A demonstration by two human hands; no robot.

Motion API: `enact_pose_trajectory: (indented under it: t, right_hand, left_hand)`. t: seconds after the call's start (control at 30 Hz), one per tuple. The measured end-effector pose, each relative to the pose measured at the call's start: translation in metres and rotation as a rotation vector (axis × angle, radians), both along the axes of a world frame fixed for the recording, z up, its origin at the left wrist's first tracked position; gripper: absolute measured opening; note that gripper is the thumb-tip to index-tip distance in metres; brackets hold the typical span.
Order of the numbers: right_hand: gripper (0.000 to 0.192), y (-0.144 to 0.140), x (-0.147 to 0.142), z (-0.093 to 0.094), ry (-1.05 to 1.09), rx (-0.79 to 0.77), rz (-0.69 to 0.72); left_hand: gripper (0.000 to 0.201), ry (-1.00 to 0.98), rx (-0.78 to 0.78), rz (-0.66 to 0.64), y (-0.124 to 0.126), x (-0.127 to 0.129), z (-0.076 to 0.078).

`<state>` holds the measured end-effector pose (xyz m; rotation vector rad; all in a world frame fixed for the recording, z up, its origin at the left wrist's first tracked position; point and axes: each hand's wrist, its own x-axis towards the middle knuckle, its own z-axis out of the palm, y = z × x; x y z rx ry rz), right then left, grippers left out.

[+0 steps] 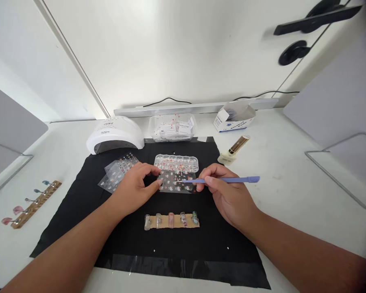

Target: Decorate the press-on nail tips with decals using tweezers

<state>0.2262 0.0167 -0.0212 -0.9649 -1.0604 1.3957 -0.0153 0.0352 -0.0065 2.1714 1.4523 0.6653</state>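
Note:
My left hand (136, 186) presses its fingertips on the left edge of a clear sticker sheet (177, 184) lying on the black mat (79, 219). My right hand (230, 195) grips a blue stick tool (232, 179) like a pen, its tip over the sheet. Just behind the sheet lies a clear compartment box (177, 162) of small decorations. In front of my hands, a tan strip (171, 220) carries several false nails.
More sticker sheets (117, 173) lie left of my hand. A white nail lamp (115, 134), a clear tub (172, 127), an open carton (234, 117) and a gold-capped bottle (234, 151) stand behind. Another nail strip (32, 204) lies far left. Wire stands (341, 175) flank both sides.

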Motion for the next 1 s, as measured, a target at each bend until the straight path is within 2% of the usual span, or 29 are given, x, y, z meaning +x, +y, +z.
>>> enact_pose_trajectory:
  t: [0.27,0.47,0.57,0.83,1.0]
  right_hand:
    - [0.010,0.002,0.005,-0.004,0.003,0.044,0.014]
    - [0.009,0.001,0.009,-0.005,0.026,0.145,0.071]
    - [0.009,-0.003,0.011,0.000,0.101,0.216,0.128]
    - [0.007,-0.006,0.014,0.007,0.261,0.289,0.228]
    - [0.009,-0.001,0.015,0.004,0.319,0.236,0.265]
  left_hand:
    - [0.016,-0.062,-0.047,-0.131,-0.007,0.001,0.005]
    - [0.029,-0.137,-0.038,0.033,-0.005,-0.003,0.006]
    - [0.036,-0.231,-0.093,0.057,-0.004,-0.006,0.005]
    - [0.040,-0.627,-0.402,-0.144,-0.007,-0.012,0.005]
    - [0.028,-0.810,-0.489,-0.202,-0.011,-0.006,0.003]
